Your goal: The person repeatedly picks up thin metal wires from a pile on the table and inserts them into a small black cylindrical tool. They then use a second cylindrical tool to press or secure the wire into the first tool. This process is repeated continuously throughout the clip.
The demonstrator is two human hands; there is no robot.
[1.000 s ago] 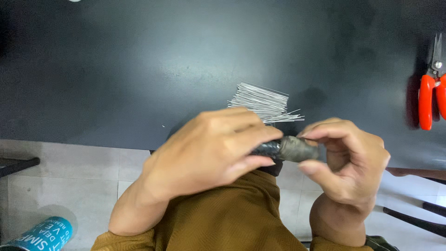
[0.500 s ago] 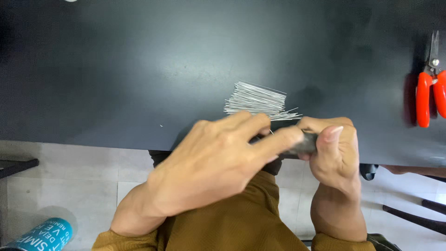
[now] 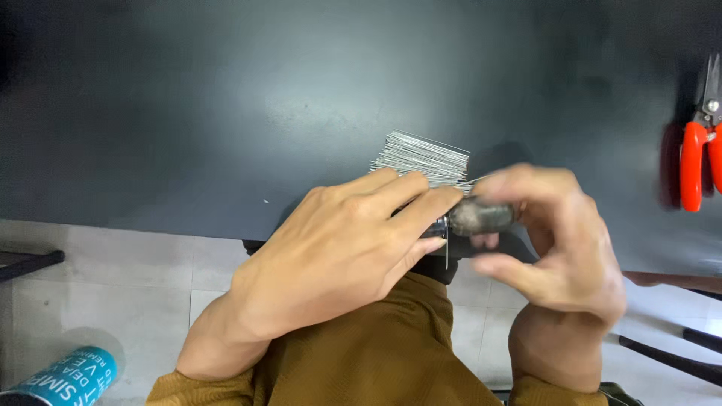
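Note:
Over the near edge of a dark table point(image 3: 226, 120), both hands meet around a small dark grey cylindrical piece point(image 3: 481, 216). My right hand point(image 3: 556, 240) curls around it from the right, blurred. My left hand point(image 3: 346, 248) grips its left end with fingertips, where a thin metal pin point(image 3: 447, 252) hangs downward. Just behind the hands lies a flat stack of thin silvery wires point(image 3: 425, 156) on the table.
Red-handled cutters point(image 3: 699, 150) lie at the table's right edge. A blue cylindrical can point(image 3: 64, 380) lies on the tiled floor at lower left. Dark chair or stand legs point(image 3: 669, 361) show at lower right. My brown sleeves and lap fill the bottom centre.
My right hand has opened outward and shifted right, blurred with motion. The left fingers have drawn back slightly, exposing the grey piece and the hanging pin.

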